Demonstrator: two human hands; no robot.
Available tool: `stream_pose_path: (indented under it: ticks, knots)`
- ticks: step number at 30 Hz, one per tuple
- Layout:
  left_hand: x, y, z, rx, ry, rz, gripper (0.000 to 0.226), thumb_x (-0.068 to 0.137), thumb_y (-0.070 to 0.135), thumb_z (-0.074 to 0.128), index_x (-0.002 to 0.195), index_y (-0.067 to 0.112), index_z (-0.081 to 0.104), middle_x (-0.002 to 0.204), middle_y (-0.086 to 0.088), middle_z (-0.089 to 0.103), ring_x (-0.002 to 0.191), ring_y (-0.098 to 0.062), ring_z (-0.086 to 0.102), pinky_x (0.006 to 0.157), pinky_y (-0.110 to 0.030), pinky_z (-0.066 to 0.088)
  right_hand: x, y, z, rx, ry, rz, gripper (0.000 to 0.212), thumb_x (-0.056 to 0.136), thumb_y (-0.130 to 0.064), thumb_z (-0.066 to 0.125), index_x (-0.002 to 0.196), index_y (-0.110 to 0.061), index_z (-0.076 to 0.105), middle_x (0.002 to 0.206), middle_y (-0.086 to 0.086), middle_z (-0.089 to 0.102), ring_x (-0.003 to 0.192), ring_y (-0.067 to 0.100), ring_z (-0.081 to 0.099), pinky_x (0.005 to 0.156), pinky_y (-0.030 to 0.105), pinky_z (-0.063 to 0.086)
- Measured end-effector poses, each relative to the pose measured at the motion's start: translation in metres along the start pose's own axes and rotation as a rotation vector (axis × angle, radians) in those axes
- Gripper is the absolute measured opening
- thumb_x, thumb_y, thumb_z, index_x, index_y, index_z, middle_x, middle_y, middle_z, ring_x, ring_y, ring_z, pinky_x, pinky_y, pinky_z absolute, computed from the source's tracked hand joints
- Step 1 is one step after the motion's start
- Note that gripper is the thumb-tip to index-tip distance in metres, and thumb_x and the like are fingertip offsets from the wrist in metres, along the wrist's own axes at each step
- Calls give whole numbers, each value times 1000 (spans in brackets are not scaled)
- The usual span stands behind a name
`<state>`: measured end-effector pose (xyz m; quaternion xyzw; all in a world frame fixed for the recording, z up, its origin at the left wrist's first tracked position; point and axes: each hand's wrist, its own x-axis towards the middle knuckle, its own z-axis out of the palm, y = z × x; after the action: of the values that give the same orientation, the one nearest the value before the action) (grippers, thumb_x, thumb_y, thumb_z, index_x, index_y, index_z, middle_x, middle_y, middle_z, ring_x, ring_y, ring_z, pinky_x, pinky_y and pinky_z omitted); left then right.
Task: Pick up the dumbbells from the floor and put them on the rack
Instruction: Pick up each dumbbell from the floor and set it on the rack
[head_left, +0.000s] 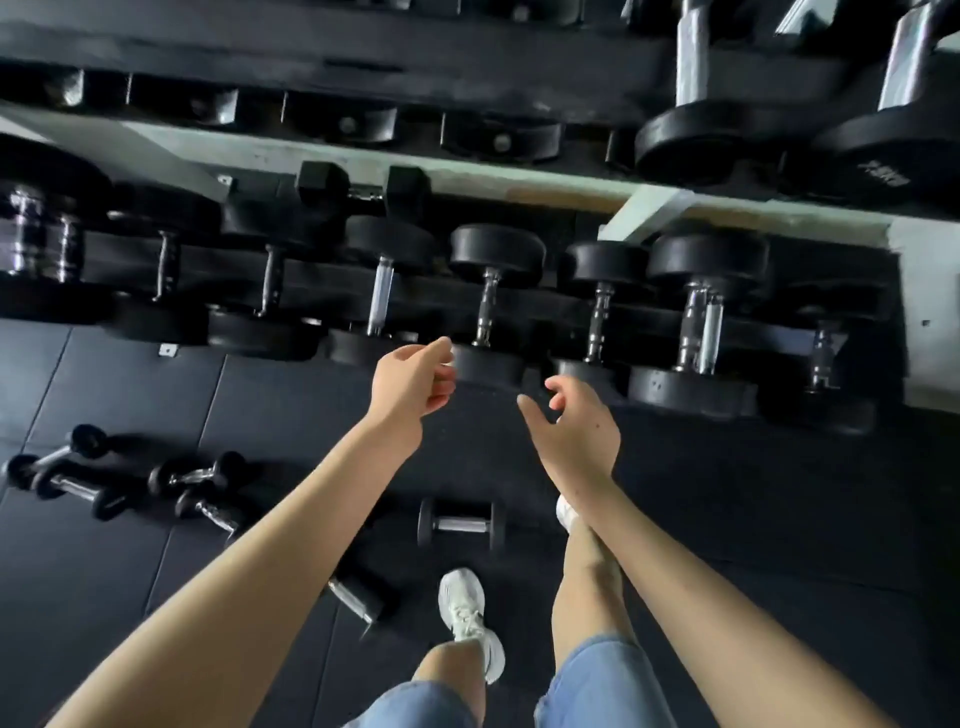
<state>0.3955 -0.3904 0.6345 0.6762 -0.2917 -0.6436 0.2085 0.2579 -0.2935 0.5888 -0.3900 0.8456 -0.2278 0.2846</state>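
Note:
Several small black dumbbells lie on the dark rubber floor. One round-headed dumbbell (461, 524) lies just ahead of my feet. Another dumbbell (358, 597) is partly hidden under my left forearm. A cluster of hex dumbbells (197, 488) sits at the left. The rack (524, 304) runs across the view, its lowest tier filled with black dumbbells with chrome handles. My left hand (413, 387) hovers in front of that tier with curled fingers and holds nothing. My right hand (574, 426) hangs beside it, fingers apart, empty.
Upper rack tiers hold bigger dumbbells (691, 130) at the top right. A white wall or base (930, 291) borders the rack on the right. My white shoes (467, 618) and bare legs stand on the mat (753, 509) close to the floor dumbbells.

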Motion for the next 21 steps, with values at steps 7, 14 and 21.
stream_pose_path:
  ticks: [7, 14, 21]
  knots:
    - [-4, -88, -54, -101, 54, -124, 17, 87, 20, 56, 71, 13, 56, 62, -1, 51, 51, -12, 45, 57, -21, 40, -77, 64, 92, -222, -344, 77, 39, 88, -45, 57, 118, -20, 57, 105, -4, 62, 97, 17, 61, 77, 30, 44]
    - [57, -199, -58, -197, 147, -197, 22, 92, 27, 55, 75, 14, 59, 66, -1, 58, 56, -12, 54, 62, -22, 48, -82, 153, 179, -403, -553, 10, 41, 89, -45, 57, 121, -20, 56, 113, 0, 62, 104, 22, 59, 83, 32, 45]
    - [174, -372, -41, -220, 255, -304, 18, 88, 25, 55, 74, 14, 60, 65, -2, 58, 55, -14, 54, 59, -24, 48, -38, 261, 302, -468, -609, -61, 42, 88, -43, 58, 120, -16, 56, 114, 4, 63, 105, 26, 60, 83, 34, 45]
